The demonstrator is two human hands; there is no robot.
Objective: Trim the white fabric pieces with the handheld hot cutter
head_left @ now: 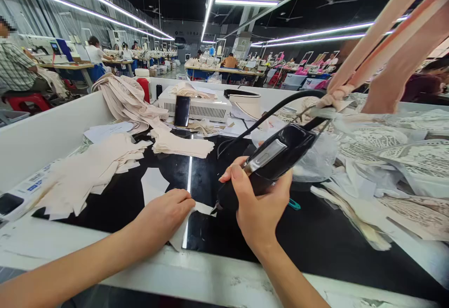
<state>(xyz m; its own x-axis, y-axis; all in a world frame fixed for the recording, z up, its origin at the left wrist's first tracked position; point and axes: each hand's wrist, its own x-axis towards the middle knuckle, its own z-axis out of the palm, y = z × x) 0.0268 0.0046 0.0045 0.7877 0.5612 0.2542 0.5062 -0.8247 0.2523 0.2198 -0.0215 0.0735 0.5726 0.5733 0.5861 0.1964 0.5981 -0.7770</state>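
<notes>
My right hand [261, 200] is wrapped around a black corded electric cutter [280, 151], whose narrow dark tip points down and left. The tip meets the end of a pale strip of fabric [204, 208] on the glossy black work surface [224, 233]. With fingers curled together, my left hand [164, 221] grips and presses this fabric to the left of the tip. Part of the fabric is hidden beneath that hand. A loose white piece [154, 185] lies just behind my left hand. Peach fabric strips [368, 41] tied to the cutter's rear end run upward.
Stacked pale cut pieces [94, 172] lie at left, and another stack [184, 145] lies further back. A phone [182, 111] leans against a white vented box [199, 104]. Lace pieces [379, 144] heap at right. A teal clip [294, 204] lies near my right hand.
</notes>
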